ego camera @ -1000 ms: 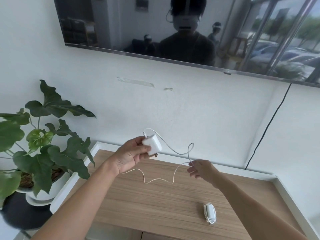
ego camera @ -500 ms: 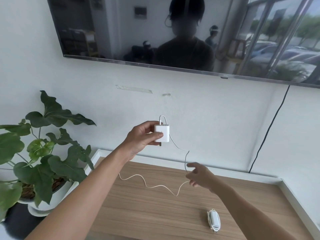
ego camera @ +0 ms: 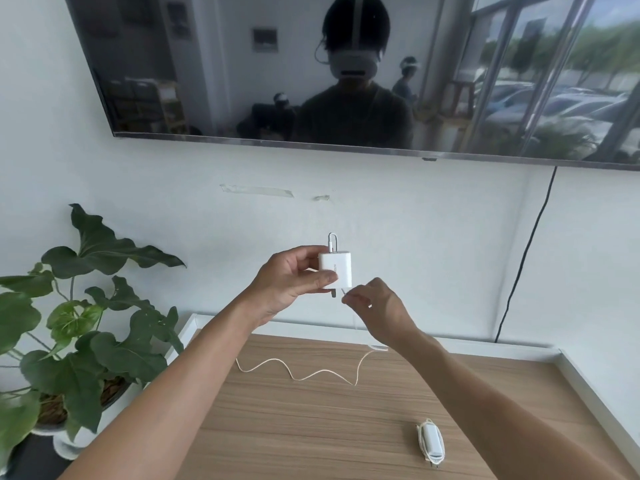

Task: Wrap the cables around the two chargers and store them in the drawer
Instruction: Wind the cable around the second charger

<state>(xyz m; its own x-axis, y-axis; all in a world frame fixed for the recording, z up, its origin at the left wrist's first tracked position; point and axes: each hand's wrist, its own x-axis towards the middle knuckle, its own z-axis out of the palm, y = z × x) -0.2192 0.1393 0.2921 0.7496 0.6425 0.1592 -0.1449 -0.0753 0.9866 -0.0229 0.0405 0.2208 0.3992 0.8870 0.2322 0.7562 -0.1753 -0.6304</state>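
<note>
head camera, facing wall point(ego camera: 415, 237), near hands

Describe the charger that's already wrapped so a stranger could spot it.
Start at the wooden tabletop below the wall screen. Near its front right lies the small white wrapped charger, cable coiled tightly around it. The other charger is held up in the left hand, cable trailing loose.
</note>
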